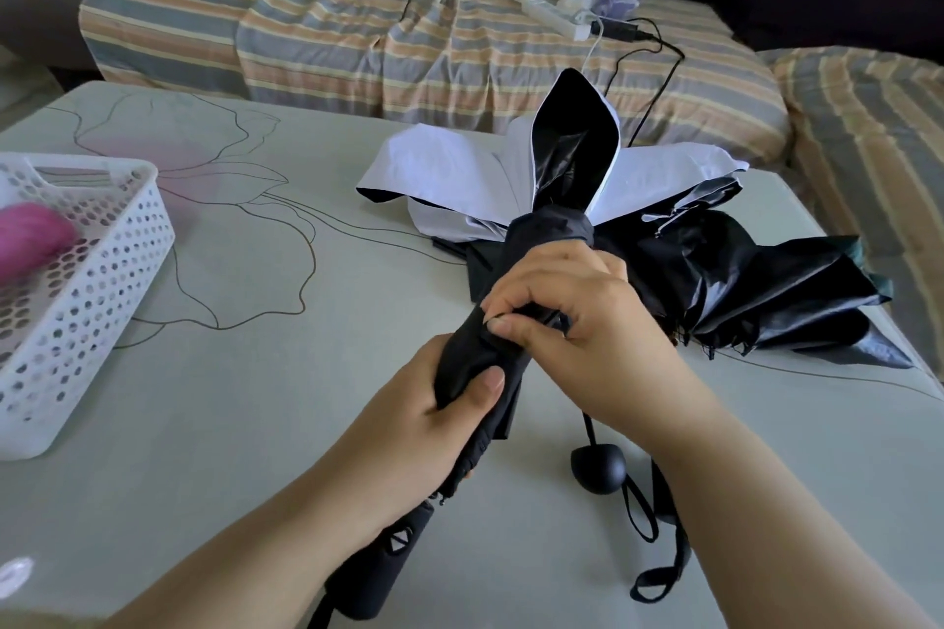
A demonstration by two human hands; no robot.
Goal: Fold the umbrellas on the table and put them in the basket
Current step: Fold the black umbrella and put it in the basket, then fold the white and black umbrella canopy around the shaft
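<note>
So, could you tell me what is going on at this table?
A person is rolling up a black folding umbrella: the left hand grips its lower part, the right hand pinches the fabric. Two more umbrellas lie unfolded behind. The white perforated plastic basket already holds a pink one.

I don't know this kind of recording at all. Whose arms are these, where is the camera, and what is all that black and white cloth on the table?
There is no machine here: a person wears a wide camera on the head, so you look down at their own arms. The left hand grips a rolled black umbrella near its handle, and the right hand pinches the cloth higher up. Behind it on the table lie more unfolded umbrellas: a white and black one and a black one. A round black knob with a strap rests beside the wrists. On the left stands a white basket with something pink inside.
</note>
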